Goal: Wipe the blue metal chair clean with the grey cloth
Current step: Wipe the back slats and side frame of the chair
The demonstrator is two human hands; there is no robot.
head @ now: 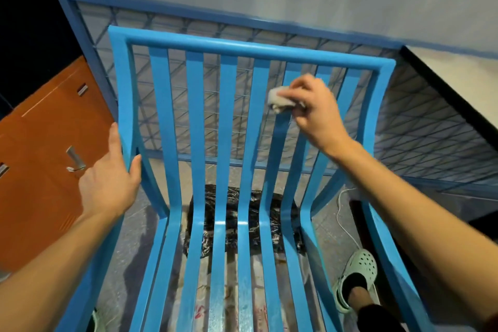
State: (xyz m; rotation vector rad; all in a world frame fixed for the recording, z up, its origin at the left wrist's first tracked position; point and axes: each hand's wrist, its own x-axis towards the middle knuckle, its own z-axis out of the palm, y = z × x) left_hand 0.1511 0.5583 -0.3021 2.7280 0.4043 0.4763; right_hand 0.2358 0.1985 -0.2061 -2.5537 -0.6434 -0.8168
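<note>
The blue metal chair [227,121] fills the head view, with vertical slats running from the backrest down into the seat. My right hand [314,109] grips the bunched grey cloth [280,101] and presses it against a slat on the right side of the backrest, below the top rail. My left hand [110,178] is open at the chair's left side post, with its fingers straight. The thumb touches the inner edge of that post.
A blue wire-mesh frame [172,24] leans on the wall behind the chair. Orange lockers [43,148] stand at the left. A black plastic bag [239,218] lies on the floor under the seat. A white cable [343,221] and my right foot in a pale clog [355,277] are at the lower right.
</note>
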